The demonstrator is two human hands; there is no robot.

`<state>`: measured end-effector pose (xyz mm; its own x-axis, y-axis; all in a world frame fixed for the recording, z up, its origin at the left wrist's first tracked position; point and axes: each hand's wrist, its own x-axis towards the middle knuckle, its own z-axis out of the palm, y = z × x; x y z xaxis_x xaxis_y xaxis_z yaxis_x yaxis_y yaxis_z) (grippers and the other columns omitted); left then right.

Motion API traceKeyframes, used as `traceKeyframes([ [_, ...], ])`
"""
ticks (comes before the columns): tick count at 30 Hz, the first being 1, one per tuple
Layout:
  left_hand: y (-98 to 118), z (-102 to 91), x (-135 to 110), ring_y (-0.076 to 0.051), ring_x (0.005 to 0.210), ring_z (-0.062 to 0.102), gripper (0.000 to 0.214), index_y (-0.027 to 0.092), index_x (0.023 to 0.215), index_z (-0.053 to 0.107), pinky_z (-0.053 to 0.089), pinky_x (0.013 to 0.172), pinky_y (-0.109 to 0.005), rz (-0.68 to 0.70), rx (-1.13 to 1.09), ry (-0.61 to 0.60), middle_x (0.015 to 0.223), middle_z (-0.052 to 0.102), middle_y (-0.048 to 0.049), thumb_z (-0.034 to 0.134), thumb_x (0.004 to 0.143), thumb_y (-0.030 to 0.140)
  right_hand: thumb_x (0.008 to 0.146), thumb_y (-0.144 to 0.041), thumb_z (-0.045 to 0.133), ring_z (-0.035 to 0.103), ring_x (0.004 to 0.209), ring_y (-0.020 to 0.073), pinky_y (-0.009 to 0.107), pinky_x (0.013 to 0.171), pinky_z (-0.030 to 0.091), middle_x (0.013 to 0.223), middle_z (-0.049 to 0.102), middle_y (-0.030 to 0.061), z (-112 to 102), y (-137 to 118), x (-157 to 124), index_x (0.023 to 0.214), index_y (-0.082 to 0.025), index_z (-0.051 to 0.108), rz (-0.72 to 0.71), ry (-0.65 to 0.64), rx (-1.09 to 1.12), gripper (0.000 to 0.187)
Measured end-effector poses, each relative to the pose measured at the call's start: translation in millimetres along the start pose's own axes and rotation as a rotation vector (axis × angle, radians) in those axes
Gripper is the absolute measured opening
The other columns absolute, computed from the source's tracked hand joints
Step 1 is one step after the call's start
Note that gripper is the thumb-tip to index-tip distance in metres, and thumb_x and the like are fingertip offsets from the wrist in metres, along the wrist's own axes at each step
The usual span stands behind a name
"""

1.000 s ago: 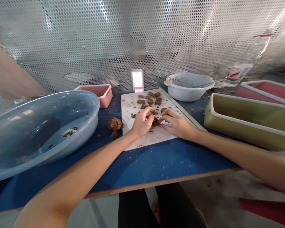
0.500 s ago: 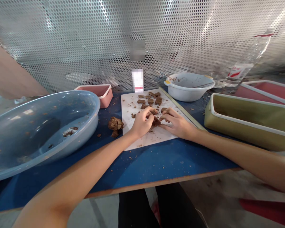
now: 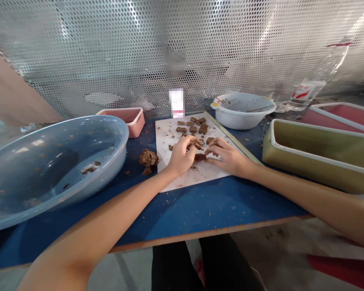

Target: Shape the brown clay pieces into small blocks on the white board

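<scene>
On a white board (image 3: 182, 180), a small piece of brown clay (image 3: 200, 157) lies between my two hands. My left hand (image 3: 182, 157) is curled, its fingers bent over brown clay and the thumb close to the small piece; the fingers partly hide what is beneath. From the right, my right hand (image 3: 227, 158) has its thumb and fingertips at the edge of the same piece. Several shaped clay pieces (image 3: 193, 129) lie beyond my hands, and a single clay block (image 3: 210, 140) sits just past my right fingers. A rough lump of clay (image 3: 148, 157) rests left of the board.
A large blue basin (image 3: 115, 161) stands at the left, a pink tub (image 3: 136, 123) behind it. To the right are a white basin (image 3: 241, 119), an olive planter (image 3: 309, 157), a pink planter (image 3: 346, 117) and a leaning plastic bottle (image 3: 311, 87). Clay crumbs dot the blue table (image 3: 200, 210).
My right fingertips have drawn slightly to the right, so more of the small clay piece shows between the hands. My left hand stays nearly in place.
</scene>
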<state>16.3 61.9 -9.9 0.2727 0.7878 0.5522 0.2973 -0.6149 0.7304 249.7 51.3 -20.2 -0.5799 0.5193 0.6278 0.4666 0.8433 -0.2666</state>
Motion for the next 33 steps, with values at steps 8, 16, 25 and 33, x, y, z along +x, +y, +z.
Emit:
traceKeyframes([
  [8, 2, 0.0, 1, -0.023, 0.099, 0.076, 0.025, 0.021, 0.104, 0.068, 0.06, 0.095, -0.042, -0.02, -0.024, 0.017, 0.102, 0.079, -0.0061, 0.049, 0.094, 0.008, 0.105, -0.037, 0.067, 0.067, 0.114, 0.0285, 0.051, 0.104, 0.064, 0.115, 0.059, 0.0105, -1, 2, -1, 0.118, -0.024, 0.072, 0.001, -0.014, 0.019, 0.019],
  [16, 3, -2.1, 2, -0.025, 0.105, 0.073, 0.024, 0.021, 0.104, 0.069, 0.058, 0.097, -0.044, -0.025, 0.052, -0.014, 0.107, 0.076, -0.0078, 0.049, 0.094, 0.01, 0.102, -0.038, 0.071, 0.066, 0.115, 0.0296, 0.054, 0.105, 0.063, 0.118, 0.058, 0.0113, -4, -4, 0, 0.122, -0.024, 0.069, 0.0, -0.017, 0.018, 0.025],
  [25, 20, -32.6, 11, -0.029, 0.111, 0.062, 0.012, 0.021, 0.102, 0.07, 0.052, 0.104, -0.05, 0.103, 0.373, -0.296, 0.105, 0.073, -0.0073, 0.064, 0.101, 0.031, 0.099, -0.017, 0.058, 0.064, 0.114, 0.0295, 0.055, 0.105, 0.061, 0.119, 0.057, 0.0125, -12, -13, 1, 0.126, -0.023, 0.06, 0.012, -0.009, -0.026, 0.028],
  [33, 16, -25.9, -12, -0.034, 0.118, 0.058, 0.041, 0.019, 0.111, 0.072, 0.054, 0.102, -0.051, 0.137, 0.506, -0.267, 0.111, 0.067, -0.0104, 0.087, 0.087, 0.049, 0.1, -0.018, 0.055, 0.064, 0.118, 0.0291, 0.055, 0.108, 0.059, 0.122, 0.056, 0.0124, -10, -12, 2, 0.126, -0.024, 0.061, 0.029, -0.001, -0.011, 0.027],
])
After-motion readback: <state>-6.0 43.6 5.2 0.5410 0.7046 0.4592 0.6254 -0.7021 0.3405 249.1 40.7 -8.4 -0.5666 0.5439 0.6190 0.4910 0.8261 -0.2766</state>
